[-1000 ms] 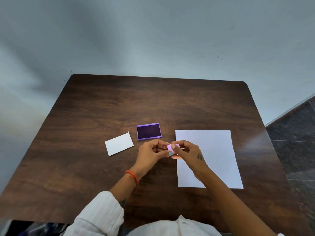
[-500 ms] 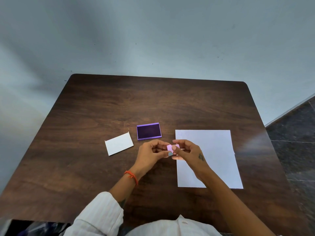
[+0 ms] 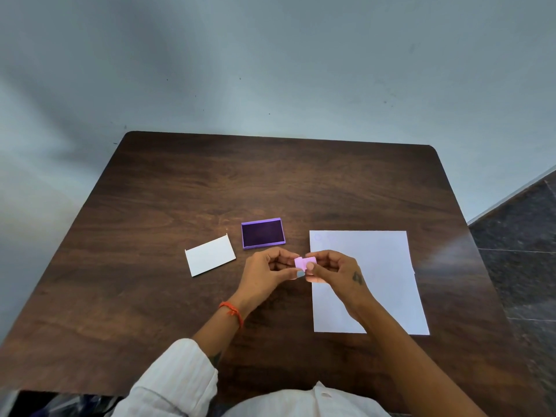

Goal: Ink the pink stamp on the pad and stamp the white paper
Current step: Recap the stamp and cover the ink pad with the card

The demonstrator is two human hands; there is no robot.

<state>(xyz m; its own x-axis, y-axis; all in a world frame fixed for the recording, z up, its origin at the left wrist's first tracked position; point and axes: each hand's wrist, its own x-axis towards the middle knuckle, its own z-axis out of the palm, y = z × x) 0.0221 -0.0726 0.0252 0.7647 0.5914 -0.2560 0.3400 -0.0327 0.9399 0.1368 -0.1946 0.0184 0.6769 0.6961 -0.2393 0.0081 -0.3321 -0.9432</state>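
Observation:
A small pink stamp (image 3: 304,263) is pinched between both hands just above the table. My left hand (image 3: 267,273) grips its left side and my right hand (image 3: 334,267) grips its right side with thumb and fingers. The purple ink pad (image 3: 263,233) lies open on the table just beyond my left hand, its dark surface facing up. The white paper (image 3: 370,284) lies flat to the right, partly under my right hand and forearm. The stamp's printing face is hidden.
A small white card (image 3: 210,255), maybe the pad's lid, lies left of the ink pad. The dark wooden table (image 3: 180,191) stands against a pale wall. A dark tiled floor (image 3: 523,236) shows at the right.
Both hands have stayed nearly in place holding the stamp. My right hand's fingers have shifted slightly on it, showing a bit more of the pink piece.

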